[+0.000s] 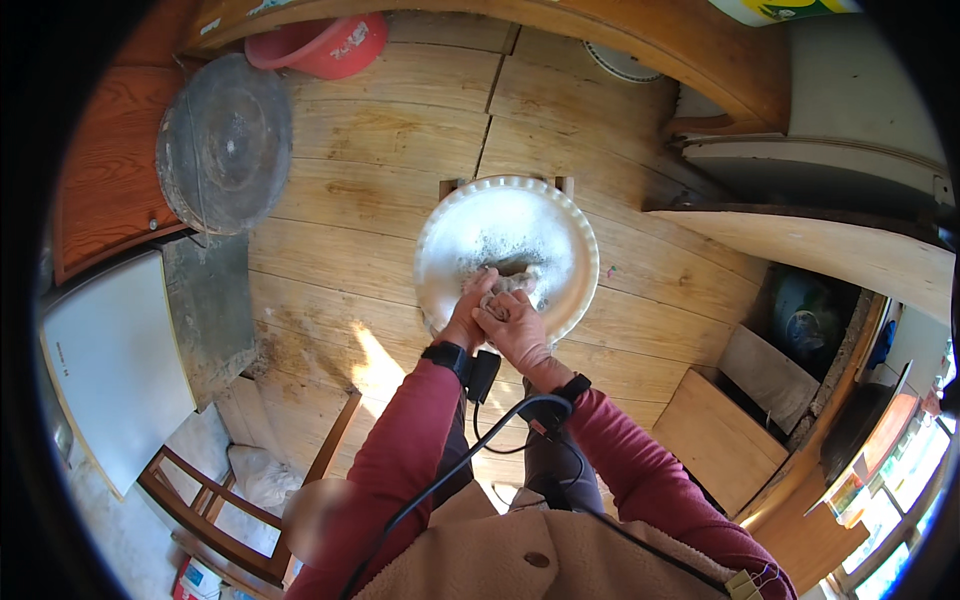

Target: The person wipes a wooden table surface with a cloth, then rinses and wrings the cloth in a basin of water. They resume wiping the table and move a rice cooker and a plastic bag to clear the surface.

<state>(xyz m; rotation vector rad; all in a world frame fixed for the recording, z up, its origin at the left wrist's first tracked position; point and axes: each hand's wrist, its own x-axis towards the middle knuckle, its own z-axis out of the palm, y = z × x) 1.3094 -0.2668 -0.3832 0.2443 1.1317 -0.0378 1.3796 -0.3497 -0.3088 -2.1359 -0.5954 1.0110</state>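
Observation:
A round, light-coloured basin with a scalloped rim [587, 225] holds sudsy water and stands on something with wooden legs. Over its near side, my left hand [466, 311] and my right hand [514, 326] meet around a wet, greyish cloth [516, 283]. My right hand has its fingers curled tightly on the cloth. My left hand presses against it from the left, with the thumb side up. Part of the cloth hangs down to the foam and is partly hidden by my fingers. Both wrists bear black straps with small devices and cables.
A red plastic basin [337, 49] and a large round grey lid [225, 142] are at the upper left. A wooden chair [214, 517] stands lower left, beside a white-topped surface [116, 367]. Right of me are a wooden board [720, 442] and a dark opening. A black cable crosses my lap.

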